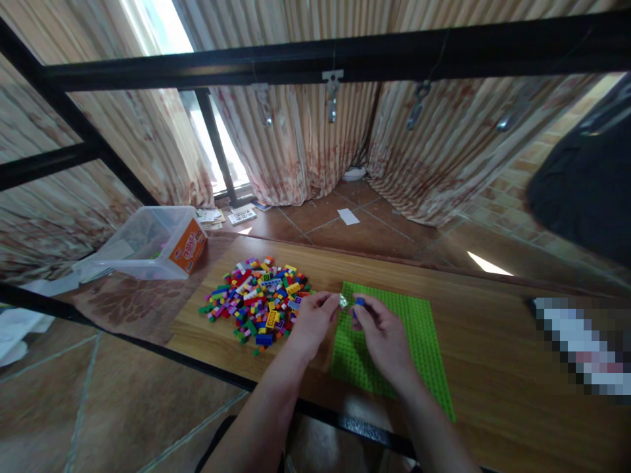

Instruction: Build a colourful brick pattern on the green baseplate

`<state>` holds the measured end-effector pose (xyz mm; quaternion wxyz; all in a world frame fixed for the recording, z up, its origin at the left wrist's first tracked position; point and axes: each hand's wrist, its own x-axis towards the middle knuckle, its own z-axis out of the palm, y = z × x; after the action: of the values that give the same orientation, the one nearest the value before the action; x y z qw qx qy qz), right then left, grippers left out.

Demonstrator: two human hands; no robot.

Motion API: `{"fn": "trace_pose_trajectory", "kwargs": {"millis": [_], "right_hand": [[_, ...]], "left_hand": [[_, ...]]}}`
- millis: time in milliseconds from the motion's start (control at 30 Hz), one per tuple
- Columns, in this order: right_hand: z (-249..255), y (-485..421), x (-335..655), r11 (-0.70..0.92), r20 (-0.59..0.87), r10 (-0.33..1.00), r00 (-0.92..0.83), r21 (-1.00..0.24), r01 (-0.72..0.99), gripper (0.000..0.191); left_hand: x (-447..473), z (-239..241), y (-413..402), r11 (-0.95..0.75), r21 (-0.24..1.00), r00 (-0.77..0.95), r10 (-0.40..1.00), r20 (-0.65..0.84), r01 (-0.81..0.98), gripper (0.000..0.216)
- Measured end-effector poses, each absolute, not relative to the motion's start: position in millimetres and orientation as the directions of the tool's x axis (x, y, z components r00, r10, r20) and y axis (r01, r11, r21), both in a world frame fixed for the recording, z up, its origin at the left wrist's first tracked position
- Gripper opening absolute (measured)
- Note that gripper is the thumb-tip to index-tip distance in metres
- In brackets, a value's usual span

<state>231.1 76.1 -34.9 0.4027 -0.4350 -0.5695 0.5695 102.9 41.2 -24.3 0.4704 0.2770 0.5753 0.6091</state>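
My left hand (318, 315) is closed in a pinch on a small whitish toy brick (344, 301), over the left edge of a green studded baseplate (419, 328). Just to its right, my right hand (382, 328) grips a small blue brick (359, 303) between thumb and fingers. The two bricks are held close together, with a narrow gap between them. A heap of mixed coloured bricks (266, 295) lies left of my left hand on the wooden board. My right hand and wrist hide part of the baseplate.
A clear plastic bin (142, 266) with an orange label stands at the table's left end. A black metal bar (296, 69) with hanging metal clips crosses above the far side. A pixelated object (586, 348) lies on the right. Curtains (305, 144) hang behind.
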Motion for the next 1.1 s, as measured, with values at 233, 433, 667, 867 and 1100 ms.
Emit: {"fn": "trace_pose_trajectory", "kwargs": {"millis": [233, 433, 667, 867, 1100], "right_hand": [[-13, 88, 250, -0.354, -0.217, 0.911, -0.351, -0.847, -0.397, 0.027], [-22, 88, 247, -0.02, -0.044, 0.963, -0.265, -0.995, 0.093, 0.042], [-34, 81, 231, 0.274, 0.097, 0.913, -0.395, -0.864, 0.423, 0.032], [-49, 69, 212, 0.365, 0.137, 0.897, -0.419, -0.766, 0.53, 0.033], [-59, 59, 193, 0.468, 0.209, 0.864, -0.459, -0.669, 0.577, 0.028]], "left_hand": [[102, -21, 41, 0.121, 0.943, -0.398, 0.884, -0.245, -0.311, 0.017], [107, -29, 45, 0.118, 0.978, -0.413, 0.892, -0.181, -0.172, 0.013], [99, -31, 40, 0.114, 0.992, -0.397, 0.914, -0.086, 0.048, 0.018], [62, -21, 26, 0.093, 0.956, -0.395, 0.919, 0.025, 0.278, 0.024], [23, -18, 12, 0.104, 0.977, -0.495, 0.869, 0.001, 0.184, 0.021]]}}
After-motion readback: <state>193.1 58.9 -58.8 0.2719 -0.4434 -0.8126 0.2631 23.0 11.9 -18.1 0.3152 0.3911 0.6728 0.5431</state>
